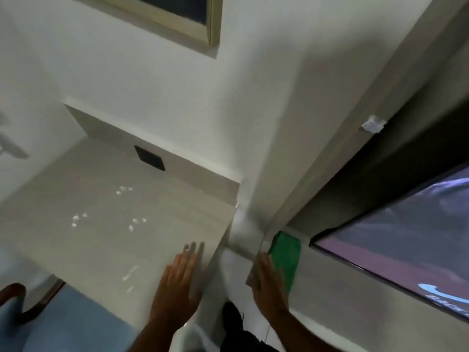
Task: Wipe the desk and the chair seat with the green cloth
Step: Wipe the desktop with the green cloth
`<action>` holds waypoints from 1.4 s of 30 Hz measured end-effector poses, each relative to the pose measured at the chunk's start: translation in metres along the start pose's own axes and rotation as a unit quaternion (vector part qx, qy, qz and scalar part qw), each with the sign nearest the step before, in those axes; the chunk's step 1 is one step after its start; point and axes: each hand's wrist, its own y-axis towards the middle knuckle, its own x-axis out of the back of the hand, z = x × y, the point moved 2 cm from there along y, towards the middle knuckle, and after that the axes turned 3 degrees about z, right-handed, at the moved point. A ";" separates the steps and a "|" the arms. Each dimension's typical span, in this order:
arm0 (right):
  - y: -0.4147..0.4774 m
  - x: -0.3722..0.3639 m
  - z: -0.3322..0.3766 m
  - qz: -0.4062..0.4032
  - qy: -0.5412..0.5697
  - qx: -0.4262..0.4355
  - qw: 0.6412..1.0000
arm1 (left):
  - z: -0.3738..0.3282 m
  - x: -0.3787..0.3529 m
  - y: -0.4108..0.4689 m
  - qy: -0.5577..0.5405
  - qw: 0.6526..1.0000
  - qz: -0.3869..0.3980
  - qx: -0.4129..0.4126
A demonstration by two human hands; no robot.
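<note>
The green cloth (pixel 285 257) lies flat on a grey ledge (pixel 337 295) at the lower right, just below a screen. My right hand (pixel 267 278) rests on the cloth's near left edge, fingers spread over it; a firm grip cannot be made out. My left hand (pixel 177 283) lies flat and open on the near right corner of the light grey desk (pixel 106 240). White specks and smears dot the desktop. The chair's blue seat (pixel 68 323) and dark wooden frame (pixel 15 295) show at the bottom left, partly under the desk.
A lit screen (pixel 406 250) leans at the right, above the ledge. A white wall corner (pixel 248 219) separates desk and ledge. A black socket plate (pixel 149 158) sits on the desk's back panel. A window frame (pixel 193 24) is up top.
</note>
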 end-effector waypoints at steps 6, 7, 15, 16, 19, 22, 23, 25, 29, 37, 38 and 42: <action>0.038 0.022 -0.041 0.000 0.009 -0.186 0.983 | 0.014 -0.016 0.008 0.011 1.000 -0.007 0.021; 0.044 0.020 -0.038 0.009 0.011 -0.200 0.980 | 0.015 -0.015 0.010 0.014 0.999 -0.018 0.024; 0.054 -0.004 -0.051 -0.019 -0.032 -0.176 0.984 | 0.015 -0.028 0.016 -0.014 0.993 -0.028 0.111; 0.052 -0.008 -0.056 -0.027 -0.032 -0.159 0.986 | 0.014 -0.030 0.014 -0.025 0.993 -0.017 0.115; 0.043 -0.015 -0.067 -0.040 -0.014 -0.107 0.993 | 0.015 -0.034 0.006 -0.020 0.989 -0.002 0.143; 0.032 -0.022 -0.076 -0.043 0.043 -0.078 0.995 | 0.016 -0.033 0.000 -0.023 0.984 -0.022 0.176; 0.030 -0.026 -0.074 -0.044 0.073 -0.073 0.994 | 0.019 -0.031 -0.003 -0.030 0.980 -0.034 0.194; 0.024 -0.031 -0.067 -0.056 0.166 -0.107 0.979 | 0.022 -0.025 -0.007 -0.038 0.972 -0.052 0.224; 0.021 -0.038 -0.027 -0.093 0.260 -0.061 0.959 | 0.037 -0.026 -0.030 -0.074 0.946 -0.076 0.307; 0.033 -0.068 0.109 0.077 0.266 0.200 0.940 | 0.042 -0.034 -0.080 -0.168 0.861 -0.202 0.434; 0.032 -0.079 0.128 0.103 0.246 0.252 0.930 | 0.041 -0.032 -0.084 -0.172 0.848 -0.237 0.442; 0.026 -0.139 0.185 0.264 0.052 0.423 0.865 | 0.041 -0.028 -0.097 -0.170 0.792 -0.345 0.473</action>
